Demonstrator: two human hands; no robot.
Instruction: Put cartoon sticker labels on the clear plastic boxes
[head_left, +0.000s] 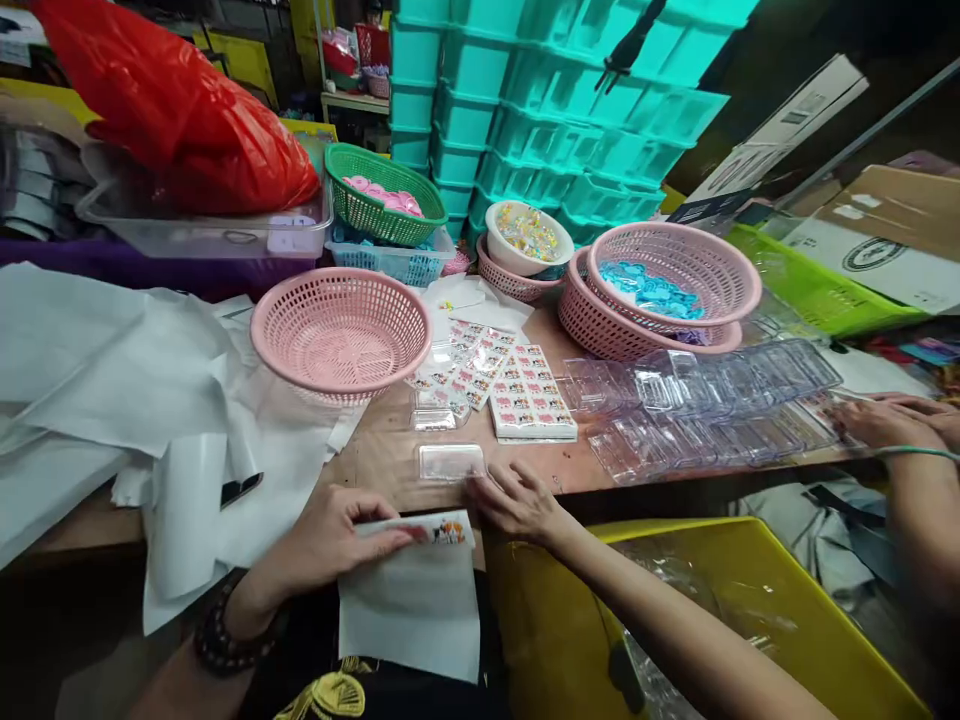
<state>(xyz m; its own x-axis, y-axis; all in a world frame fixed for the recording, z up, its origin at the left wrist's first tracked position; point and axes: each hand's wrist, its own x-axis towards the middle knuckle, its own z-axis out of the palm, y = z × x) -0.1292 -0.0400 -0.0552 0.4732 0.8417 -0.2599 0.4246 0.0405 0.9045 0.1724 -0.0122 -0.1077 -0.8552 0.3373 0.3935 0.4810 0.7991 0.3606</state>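
Observation:
My left hand (334,540) pinches the top edge of a white sticker sheet (416,600), which hangs over the table's front edge and shows a strip of small printed pictures. My right hand (517,500) rests at the table edge with its fingers apart, the fingertips beside a small clear plastic case (451,462) lying flat. Behind the case are another clear case (439,410), a stack of printed sticker sheets (532,395) and some loose sheets (480,360).
An empty pink basket (341,330) stands behind my left hand. White backing paper (150,360) is heaped at left. Rows of clear cases (697,400) and a basket of blue pieces (652,285) lie right. Another person's hands (892,420) are at far right, beyond a yellow bin (720,580).

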